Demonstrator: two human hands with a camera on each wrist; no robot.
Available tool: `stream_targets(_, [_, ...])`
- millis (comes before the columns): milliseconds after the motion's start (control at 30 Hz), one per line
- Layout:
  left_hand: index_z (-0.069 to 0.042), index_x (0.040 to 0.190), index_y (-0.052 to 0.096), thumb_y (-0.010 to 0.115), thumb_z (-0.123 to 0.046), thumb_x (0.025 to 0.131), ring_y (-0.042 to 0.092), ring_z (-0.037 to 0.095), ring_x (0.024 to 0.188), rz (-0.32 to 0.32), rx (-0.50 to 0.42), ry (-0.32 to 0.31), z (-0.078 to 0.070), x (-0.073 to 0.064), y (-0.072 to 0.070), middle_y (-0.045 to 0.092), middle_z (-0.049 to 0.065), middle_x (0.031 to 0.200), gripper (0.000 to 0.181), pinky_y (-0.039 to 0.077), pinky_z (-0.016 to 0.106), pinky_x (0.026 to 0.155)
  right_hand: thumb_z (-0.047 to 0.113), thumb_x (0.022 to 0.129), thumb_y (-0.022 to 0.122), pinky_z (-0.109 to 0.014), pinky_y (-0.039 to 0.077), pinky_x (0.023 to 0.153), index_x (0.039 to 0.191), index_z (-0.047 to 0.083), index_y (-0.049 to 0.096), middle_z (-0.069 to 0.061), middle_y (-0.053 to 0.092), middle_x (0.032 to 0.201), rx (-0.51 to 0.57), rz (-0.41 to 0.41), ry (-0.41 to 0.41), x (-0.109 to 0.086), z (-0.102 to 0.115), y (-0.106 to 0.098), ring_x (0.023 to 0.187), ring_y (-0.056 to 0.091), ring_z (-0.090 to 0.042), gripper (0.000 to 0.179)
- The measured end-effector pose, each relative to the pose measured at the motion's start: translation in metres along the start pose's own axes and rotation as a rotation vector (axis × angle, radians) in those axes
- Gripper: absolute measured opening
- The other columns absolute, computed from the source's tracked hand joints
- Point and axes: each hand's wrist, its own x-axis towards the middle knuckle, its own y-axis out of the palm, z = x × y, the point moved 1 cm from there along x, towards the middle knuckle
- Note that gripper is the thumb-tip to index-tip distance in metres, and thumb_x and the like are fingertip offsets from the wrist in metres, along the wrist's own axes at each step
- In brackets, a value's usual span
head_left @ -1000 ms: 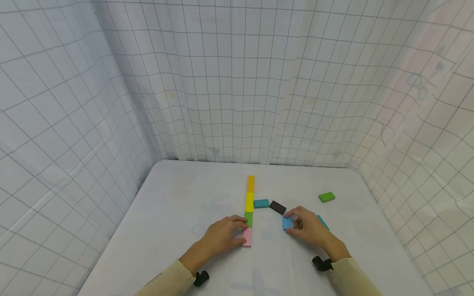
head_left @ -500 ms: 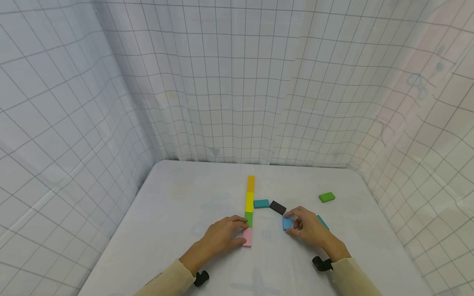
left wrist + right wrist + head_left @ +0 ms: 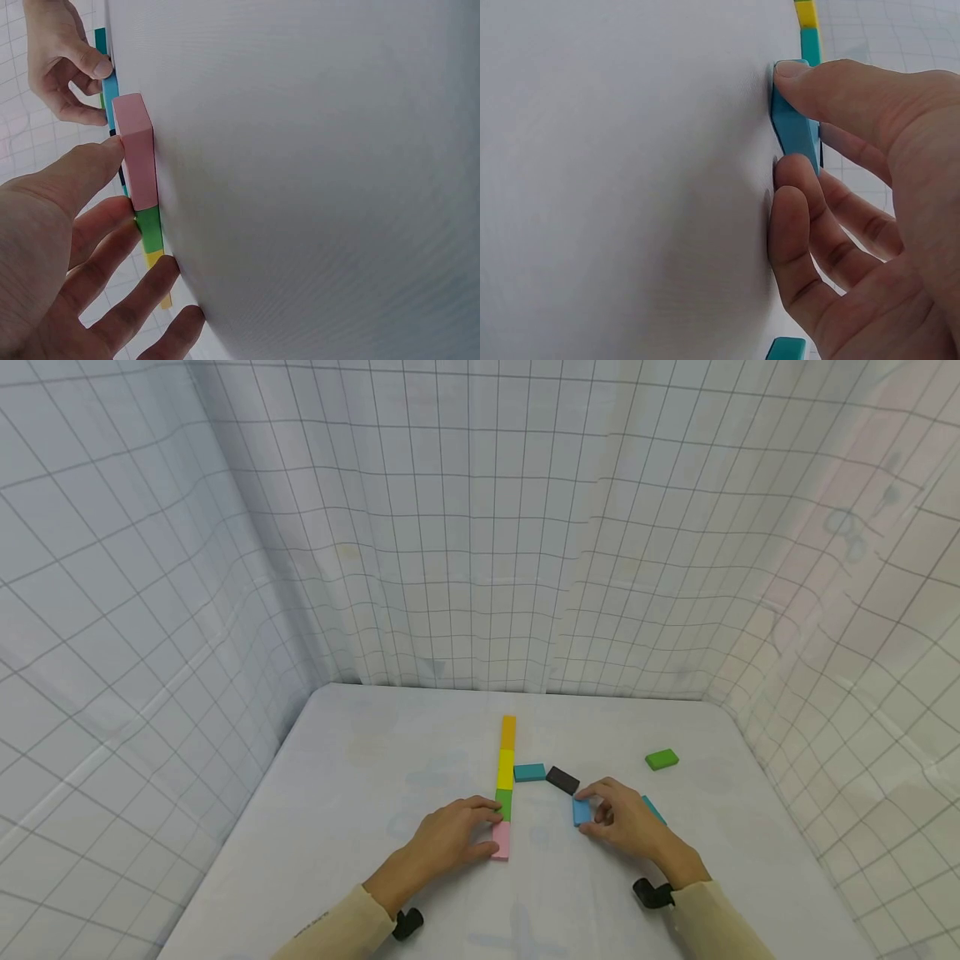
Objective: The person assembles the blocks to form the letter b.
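Observation:
A straight row of flat blocks runs away from me: a pink block [image 3: 501, 842] nearest, then a green block [image 3: 503, 806], a yellow block [image 3: 506, 769] and an orange block [image 3: 508, 732]. My left hand [image 3: 448, 835] lies at the row's left side, thumb touching the pink block and fingertips at the pink-green joint, fingers spread. With thumb and index finger my right hand [image 3: 626, 818] pinches a light blue block [image 3: 581, 812] by its ends, on the table. That block lies close to a black block [image 3: 563, 780]; a teal block [image 3: 529, 772] sits between the black one and the row.
A loose green block [image 3: 662, 760] lies at the back right. Behind my right hand is another blue block [image 3: 654, 810], partly hidden. The white table [image 3: 360, 760] is enclosed by grid-patterned curtains [image 3: 480, 527] at the back and sides.

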Motion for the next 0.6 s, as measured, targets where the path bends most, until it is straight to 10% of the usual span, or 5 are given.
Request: stream_targets(600, [-0.019,0.144,0.084,0.095,-0.036,0.101,0.073,0.025,0.146,-0.003,-0.014,0.001,0.0008,-0.0006,0.0003,0.075,-0.005,0.159,0.047,0.065,0.054,0.118,0.013,0.096,0.098,-0.021,0.062,0.079,0.138,0.014,0.078,-0.006,0.071,0.124,0.013,0.018,0.020,-0.0010,0.0011,-0.0036,0.089,0.067,0.000,0.046])
